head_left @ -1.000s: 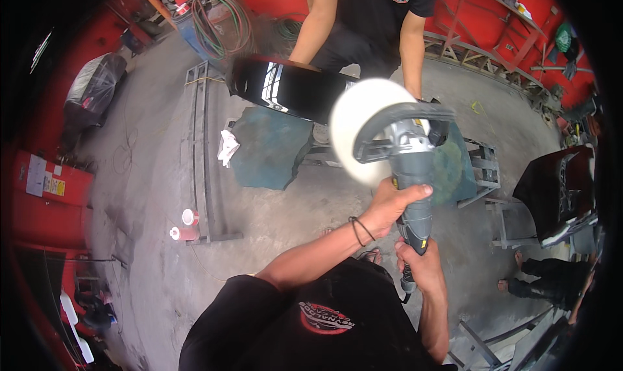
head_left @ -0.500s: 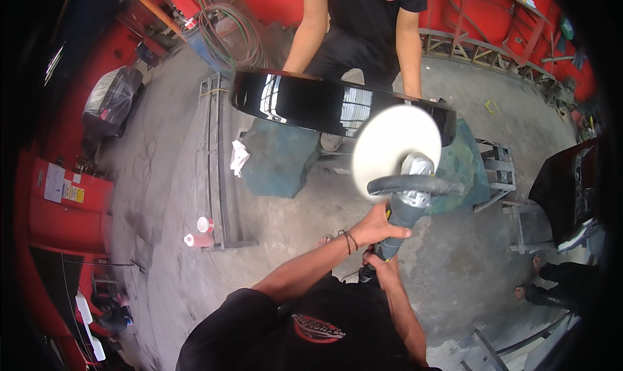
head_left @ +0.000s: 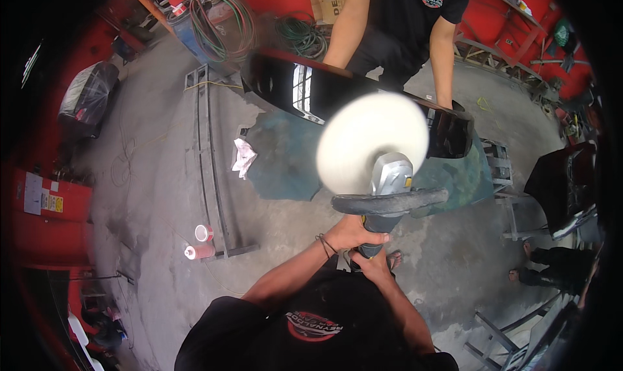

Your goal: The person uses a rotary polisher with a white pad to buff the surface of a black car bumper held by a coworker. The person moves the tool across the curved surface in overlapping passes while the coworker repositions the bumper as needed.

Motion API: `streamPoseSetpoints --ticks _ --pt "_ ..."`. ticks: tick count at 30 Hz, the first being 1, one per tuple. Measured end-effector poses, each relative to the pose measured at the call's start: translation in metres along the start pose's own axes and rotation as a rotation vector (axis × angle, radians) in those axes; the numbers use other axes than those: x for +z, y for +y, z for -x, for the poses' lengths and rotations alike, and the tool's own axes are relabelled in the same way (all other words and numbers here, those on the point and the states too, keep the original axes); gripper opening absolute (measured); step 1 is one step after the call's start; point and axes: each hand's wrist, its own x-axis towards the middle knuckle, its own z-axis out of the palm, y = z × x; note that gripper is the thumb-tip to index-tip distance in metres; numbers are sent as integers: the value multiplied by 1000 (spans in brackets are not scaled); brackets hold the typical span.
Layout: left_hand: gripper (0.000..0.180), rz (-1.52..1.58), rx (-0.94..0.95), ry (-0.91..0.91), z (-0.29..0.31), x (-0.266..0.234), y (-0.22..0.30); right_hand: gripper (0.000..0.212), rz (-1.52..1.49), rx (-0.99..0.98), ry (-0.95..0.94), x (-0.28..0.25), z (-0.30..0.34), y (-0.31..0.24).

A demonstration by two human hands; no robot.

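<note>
Both my hands grip a rotary polisher (head_left: 391, 175) with a grey metal head and a curved black handle across it. My left hand (head_left: 357, 233) is wrapped round its body just below that handle. Closer to me, my right hand (head_left: 375, 264) closes round the rear part. The wide white polishing pad (head_left: 363, 134) looks blurred and covers part of a glossy black car panel (head_left: 344, 84). I cannot tell whether the pad touches the panel. Across from me, another person (head_left: 402, 30) holds the panel with both hands, one near each end.
A green-blue sheet (head_left: 279, 157) lies beneath the panel, with a crumpled white cloth (head_left: 243, 157) at its left. A long metal stand (head_left: 211, 163) stands left, beside a pink bottle (head_left: 198, 250) and round tub (head_left: 204, 233). Another dark car part (head_left: 561, 183) rests at right; hoses (head_left: 224, 24) hang behind.
In the picture, the polisher and my hands have shifted left, and the pad looks larger. The panel slopes more steeply down to the right, and the other person appears farther right.
</note>
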Motion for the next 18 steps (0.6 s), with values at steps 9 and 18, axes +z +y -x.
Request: streamPoseSetpoints --ticks 9,18 --pt "60 200 12 49 30 -57 11 32 141 -2 -29 40 -25 -23" --pt "79 194 176 112 38 -104 34 44 135 52 -76 72 -49 -76"
